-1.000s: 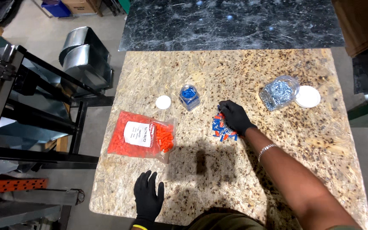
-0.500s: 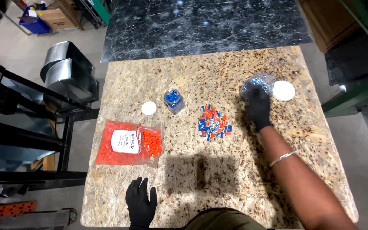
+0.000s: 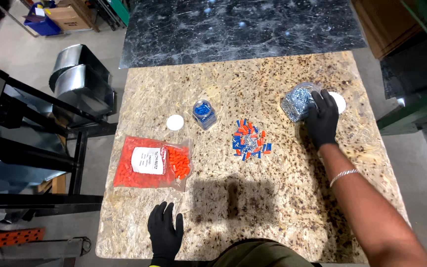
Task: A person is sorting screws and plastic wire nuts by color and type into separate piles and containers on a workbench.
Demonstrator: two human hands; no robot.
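jar [image 3: 296,102] half behind right hand [image 3: 321,119]

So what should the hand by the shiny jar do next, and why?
Probably close the right hand around the clear jar of silvery pieces and lift it. The gloved fingers already rest on the jar's side, its white lid lies off beside it, and the mixed pile of orange and blue caps waits nearby. The left hand lies flat at the table's edge.

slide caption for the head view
Right hand on clear jar; left hand flat on table near orange bag.
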